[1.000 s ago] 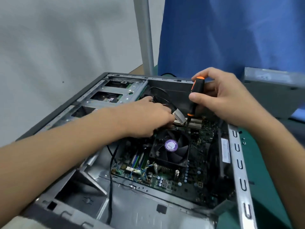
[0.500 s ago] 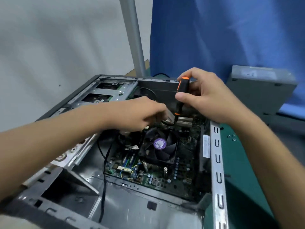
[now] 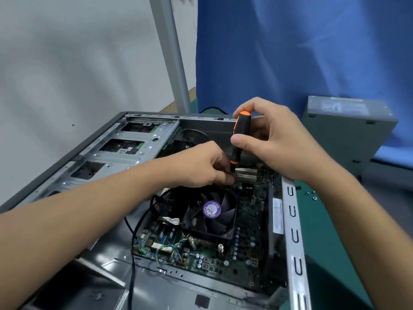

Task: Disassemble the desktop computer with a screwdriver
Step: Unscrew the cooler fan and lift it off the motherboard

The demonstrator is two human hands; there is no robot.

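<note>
Looks like the screw-out stage to me: the desktop computer [image 3: 292, 220] lies open on its side on the green table [image 3: 330, 220]; right hand [image 3: 279, 142] is wrapped round the screwdriver [image 3: 239, 135], held upright just past the far edge of the cooler fan [image 3: 211, 214]; left hand [image 3: 201, 166] has its fingers curled down at the tip, can't tell if they pinch shaft or screw; next I'd want the bit seated square before twisting, then the screw lifted clear of the motherboard [image 3: 245, 249].
</note>
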